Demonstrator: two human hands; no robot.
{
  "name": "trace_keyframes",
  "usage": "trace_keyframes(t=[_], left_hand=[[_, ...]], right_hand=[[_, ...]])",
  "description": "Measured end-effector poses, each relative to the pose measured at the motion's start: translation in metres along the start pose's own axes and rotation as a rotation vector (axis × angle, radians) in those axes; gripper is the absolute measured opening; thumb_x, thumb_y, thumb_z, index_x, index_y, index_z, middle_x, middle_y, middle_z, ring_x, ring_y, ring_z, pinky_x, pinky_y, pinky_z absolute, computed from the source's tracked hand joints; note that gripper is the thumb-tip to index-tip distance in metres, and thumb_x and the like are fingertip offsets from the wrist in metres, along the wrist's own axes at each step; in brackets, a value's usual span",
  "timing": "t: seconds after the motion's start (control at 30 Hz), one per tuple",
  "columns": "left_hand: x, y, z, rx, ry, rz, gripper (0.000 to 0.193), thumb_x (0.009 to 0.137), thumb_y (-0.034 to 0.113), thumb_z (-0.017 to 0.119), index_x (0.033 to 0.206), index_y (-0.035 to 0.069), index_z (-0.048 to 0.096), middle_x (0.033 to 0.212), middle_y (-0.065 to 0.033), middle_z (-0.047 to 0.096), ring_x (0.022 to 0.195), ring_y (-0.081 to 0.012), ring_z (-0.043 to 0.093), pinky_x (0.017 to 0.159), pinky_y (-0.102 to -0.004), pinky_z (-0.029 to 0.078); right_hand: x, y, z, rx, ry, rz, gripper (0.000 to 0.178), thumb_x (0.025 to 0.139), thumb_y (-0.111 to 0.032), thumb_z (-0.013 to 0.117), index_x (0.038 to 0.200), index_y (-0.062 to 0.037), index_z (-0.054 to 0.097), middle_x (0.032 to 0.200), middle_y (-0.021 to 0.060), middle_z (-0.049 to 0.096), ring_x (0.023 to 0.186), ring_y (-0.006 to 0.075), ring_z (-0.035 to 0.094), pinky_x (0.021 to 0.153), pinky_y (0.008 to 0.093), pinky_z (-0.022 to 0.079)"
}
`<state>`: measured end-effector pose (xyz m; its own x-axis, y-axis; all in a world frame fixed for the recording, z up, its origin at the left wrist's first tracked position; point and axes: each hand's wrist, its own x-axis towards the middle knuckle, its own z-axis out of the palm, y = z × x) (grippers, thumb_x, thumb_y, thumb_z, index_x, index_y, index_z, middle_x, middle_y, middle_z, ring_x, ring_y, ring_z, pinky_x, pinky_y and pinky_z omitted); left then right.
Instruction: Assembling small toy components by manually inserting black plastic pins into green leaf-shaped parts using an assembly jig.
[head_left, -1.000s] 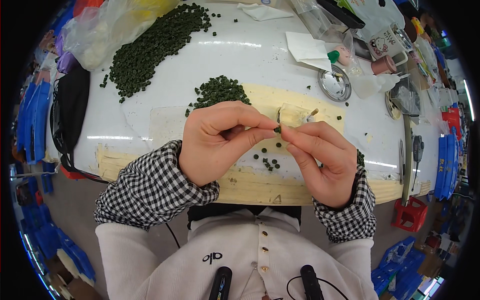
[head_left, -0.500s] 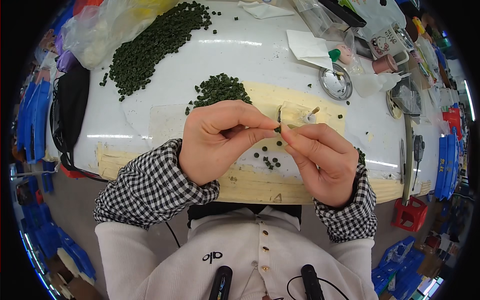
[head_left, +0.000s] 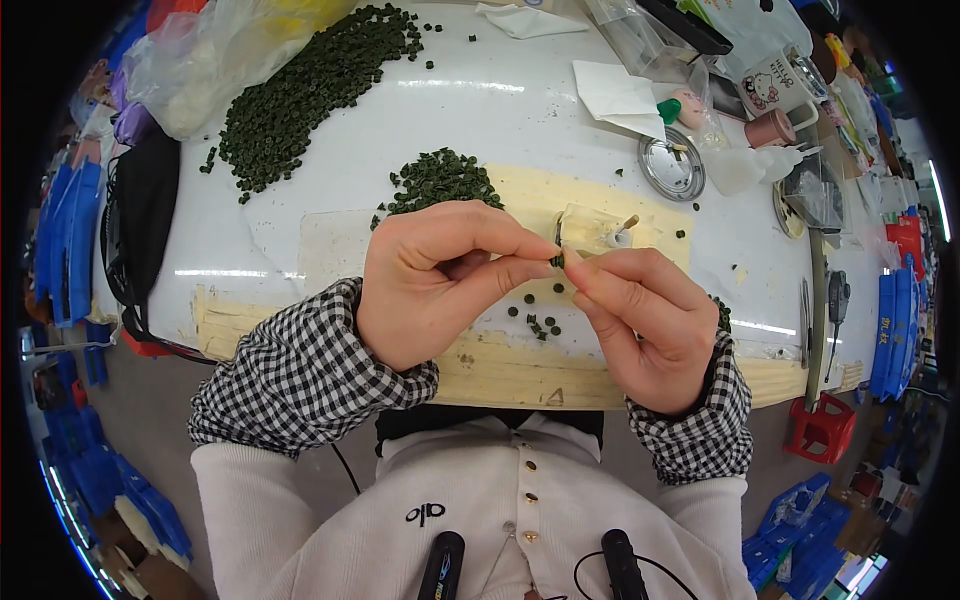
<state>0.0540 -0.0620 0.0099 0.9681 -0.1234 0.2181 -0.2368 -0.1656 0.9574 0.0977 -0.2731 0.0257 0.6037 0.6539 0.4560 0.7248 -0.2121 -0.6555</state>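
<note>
A small dark green part point(head_left: 556, 261) sits between the fingertips of both hands, above the table. My left hand point(head_left: 425, 270) pinches it with thumb and index finger. From the other side my right hand point(head_left: 645, 310) meets it, thumb and forefinger pressed together; whether they grip the part itself or a thin tool is hidden. Several loose green parts point(head_left: 535, 322) lie below the hands. Behind my left hand is a small heap of the same parts point(head_left: 445, 180). Beyond the fingertips stands a cream block point(head_left: 590, 228) with a thin brown stick point(head_left: 631, 220) by it.
A large pile of green parts point(head_left: 300, 110) spreads at the far left beside a clear plastic bag point(head_left: 200, 90). At the right are a round metal lid point(head_left: 671, 165), a white squeeze bottle point(head_left: 740, 170) and a white mug point(head_left: 780, 85). Masking tape point(head_left: 500, 380) covers the table's front edge.
The green part has turned slightly between the fingertips. Both hands have otherwise stayed almost where they were.
</note>
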Motion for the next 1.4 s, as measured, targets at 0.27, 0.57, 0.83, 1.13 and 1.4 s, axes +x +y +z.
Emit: trace_keyframes(t=[0.27, 0.57, 0.83, 1.13, 1.4], left_hand=[[0.000, 0.001, 0.000, -0.001, 0.006, -0.008, 0.016, 0.080, -0.008, 0.067, 0.095, -0.002, 0.067, 0.089, -0.0083, 0.064, 0.076, -0.0103, 0.057, 0.066, -0.0214, 0.044], [0.000, -0.001, 0.001, 0.011, -0.002, -0.018, 0.016, 0.080, -0.008, 0.067, 0.095, -0.002, 0.067, 0.087, -0.0062, 0.062, 0.070, -0.0080, 0.051, 0.062, -0.0205, 0.041], [0.008, 0.007, -0.001, 0.172, -0.326, -0.176, 0.012, 0.078, 0.001, 0.070, 0.090, 0.001, 0.069, 0.074, -0.0045, 0.060, 0.055, -0.0074, 0.044, 0.050, -0.0222, 0.036], [0.003, -0.017, 0.002, 0.314, -0.394, 0.020, 0.013, 0.077, 0.004, 0.072, 0.091, 0.002, 0.070, 0.073, -0.0062, 0.063, 0.055, -0.0117, 0.052, 0.050, -0.0239, 0.041], [0.014, -0.010, -0.011, -0.809, -0.178, -0.573, 0.015, 0.096, 0.011, 0.049, 0.108, 0.002, 0.053, 0.095, -0.0058, 0.060, 0.069, -0.0063, 0.047, 0.064, -0.0186, 0.040]], right_hand=[[0.000, 0.000, 0.001, -0.006, 0.002, -0.011, 0.037, 0.077, 0.008, 0.066, 0.113, -0.0006, 0.065, 0.088, 0.0106, 0.061, 0.071, 0.0199, 0.062, 0.062, 0.0264, 0.051], [0.000, 0.000, -0.001, -0.031, 0.026, -0.008, 0.035, 0.077, 0.007, 0.067, 0.111, -0.0002, 0.065, 0.087, 0.0110, 0.062, 0.069, 0.0197, 0.062, 0.060, 0.0268, 0.051], [-0.009, -0.004, -0.045, -0.257, 0.176, 0.291, 0.014, 0.077, 0.001, 0.069, 0.090, 0.0003, 0.068, 0.078, 0.0118, 0.063, 0.068, 0.0246, 0.061, 0.060, 0.0301, 0.048], [-0.043, 0.020, -0.030, -0.582, -0.056, 0.247, 0.010, 0.073, -0.006, 0.071, 0.082, -0.0037, 0.068, 0.076, 0.0045, 0.060, 0.073, 0.0229, 0.055, 0.065, 0.0336, 0.046], [-0.051, 0.022, -0.020, -0.718, 0.021, 0.091, 0.014, 0.069, -0.003, 0.071, 0.082, -0.0038, 0.066, 0.076, 0.0034, 0.058, 0.074, 0.0212, 0.054, 0.066, 0.0334, 0.045]])
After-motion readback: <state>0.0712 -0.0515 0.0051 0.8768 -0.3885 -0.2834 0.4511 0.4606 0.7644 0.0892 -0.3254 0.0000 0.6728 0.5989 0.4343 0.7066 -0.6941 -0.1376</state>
